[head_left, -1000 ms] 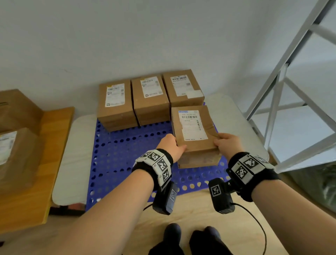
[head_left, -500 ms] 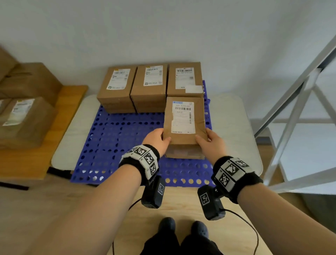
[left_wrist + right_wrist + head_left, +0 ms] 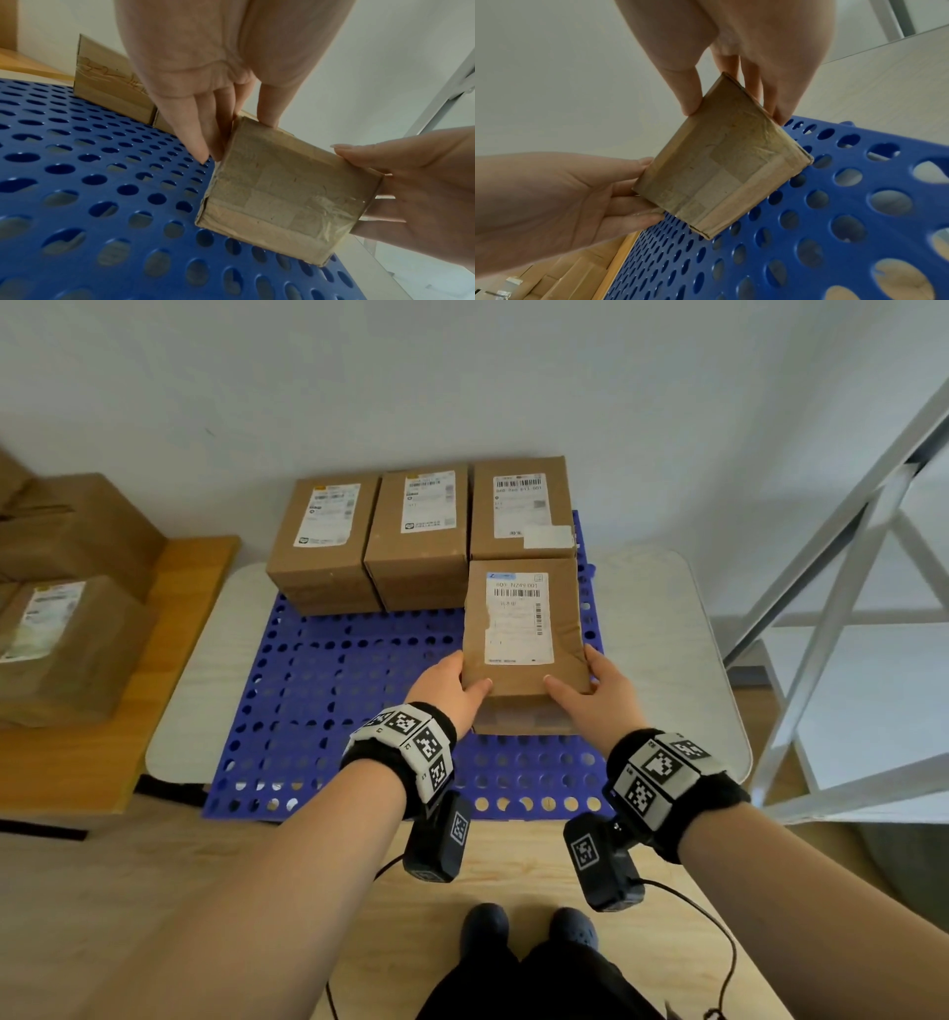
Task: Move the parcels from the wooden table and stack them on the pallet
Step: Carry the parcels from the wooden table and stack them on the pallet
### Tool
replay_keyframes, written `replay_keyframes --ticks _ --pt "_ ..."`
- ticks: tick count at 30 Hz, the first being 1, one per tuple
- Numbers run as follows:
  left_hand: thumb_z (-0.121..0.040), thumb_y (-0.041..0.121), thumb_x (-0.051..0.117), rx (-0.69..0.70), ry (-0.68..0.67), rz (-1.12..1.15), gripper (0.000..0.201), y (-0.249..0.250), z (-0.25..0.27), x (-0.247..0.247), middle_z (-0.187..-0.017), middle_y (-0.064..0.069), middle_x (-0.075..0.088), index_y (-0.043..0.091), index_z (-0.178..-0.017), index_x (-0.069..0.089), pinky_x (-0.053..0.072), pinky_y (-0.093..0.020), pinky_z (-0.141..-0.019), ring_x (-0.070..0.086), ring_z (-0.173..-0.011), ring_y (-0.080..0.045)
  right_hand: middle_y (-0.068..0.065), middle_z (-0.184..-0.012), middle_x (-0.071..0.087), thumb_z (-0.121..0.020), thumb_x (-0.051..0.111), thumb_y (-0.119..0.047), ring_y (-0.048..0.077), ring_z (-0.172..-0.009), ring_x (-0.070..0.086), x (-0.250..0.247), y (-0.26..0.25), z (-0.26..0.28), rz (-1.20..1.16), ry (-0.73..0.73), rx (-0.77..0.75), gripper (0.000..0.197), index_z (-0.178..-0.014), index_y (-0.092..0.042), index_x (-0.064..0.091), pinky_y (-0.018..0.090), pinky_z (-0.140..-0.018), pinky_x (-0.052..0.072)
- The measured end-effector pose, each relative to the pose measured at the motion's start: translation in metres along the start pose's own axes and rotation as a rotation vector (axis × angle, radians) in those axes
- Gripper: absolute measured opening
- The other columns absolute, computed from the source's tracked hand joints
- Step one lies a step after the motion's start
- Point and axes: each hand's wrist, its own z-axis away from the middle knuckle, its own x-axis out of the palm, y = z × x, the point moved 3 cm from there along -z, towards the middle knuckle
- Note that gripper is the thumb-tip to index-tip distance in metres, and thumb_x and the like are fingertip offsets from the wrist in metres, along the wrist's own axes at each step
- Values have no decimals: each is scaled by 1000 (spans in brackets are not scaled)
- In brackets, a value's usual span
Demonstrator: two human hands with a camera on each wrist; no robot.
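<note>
White wall backs a wooden table (image 3: 97,762) at left, where cardboard parcels (image 3: 67,644) wait. Three labelled parcels (image 3: 418,531) line the blue perforated pallet (image 3: 318,711). Left hand (image 3: 449,688) and right hand (image 3: 598,693) clasp a parcel (image 3: 524,629), thumbs on top, resting on the pallet's right side.

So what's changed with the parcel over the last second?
Both hands, left and right, carried the held parcel forward and down, closer behind the right-hand box of the back row. Grip unchanged; the three boxes on the pallet stayed put.
</note>
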Motion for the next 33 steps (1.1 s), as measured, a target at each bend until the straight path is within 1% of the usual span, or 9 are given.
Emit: replay_keyframes --ticks 4,8,9,11,13,17,22,26,33 --pt "-94 32 48 32 1 16 49 0 1 1 -134 -5 52 14 -139 39 43 -34 -99 51 -119 -23 0 -137 50 -90 61 -25 16 -120 50 2 -1 1 -22 24 12 68 -147 -16 27 25 -93 42" --pt "-95 33 48 40 6 18 50 0 2 1 -135 -6 51 13 -140 38 42 -33 -100 50 -121 -23 0 -135 52 -91 60 -21 8 -106 49 3 -1 2 -67 32 24 64 -147 -17 29 23 -89 42" --pt "-95 32 48 41 6 22 50 -1 2 1 -135 -6 51 13 -139 39 41 -32 -99 50 -121 -23 0 -135 52 -91 60 -21 8 -105 48 4 -1 2 -72 33 30 64 -147 -17 28 23 -88 42" --pt "-95 32 48 48 11 33 46 -1 2 1 -133 -5 53 13 -137 42 40 -30 -95 51 -119 -23 0 -136 51 -91 60 -21 11 -110 50 4 -1 2 -73 40 42 65 -147 -17 28 23 -88 42" --pt "-94 33 49 49 18 40 46 -1 2 1 -131 -5 54 13 -136 43 42 -31 -96 52 -118 -23 0 -136 51 -91 59 -20 14 -116 51 5 -1 1 -76 45 48 65 -147 -17 27 23 -89 42" --pt "-94 32 49 55 19 44 45 -1 3 1 -130 -5 55 14 -135 44 41 -30 -93 53 -116 -23 1 -137 50 -92 58 -20 16 -119 50 6 -1 1 -67 53 56 65 -148 -16 26 23 -90 41" --pt "-95 31 49 65 19 48 41 0 4 0 -128 -5 56 14 -133 46 40 -27 -90 53 -115 -22 2 -138 49 -92 57 -19 16 -119 50 7 -1 1 -75 53 67 64 -148 -16 26 21 -89 41" --pt "-95 30 49 69 22 50 39 1 4 -1 -126 -4 57 15 -131 47 38 -24 -84 54 -113 -22 2 -138 48 -92 57 -19 17 -120 50 8 -1 2 -82 56 72 64 -148 -16 25 23 -91 42" --pt "-95 29 49 55 20 57 39 2 6 0 -128 -5 56 14 -131 47 37 -23 -85 53 -114 -22 1 -140 46 -93 57 -20 17 -122 49 7 -1 2 -78 57 80 65 -149 -17 24 21 -88 40"
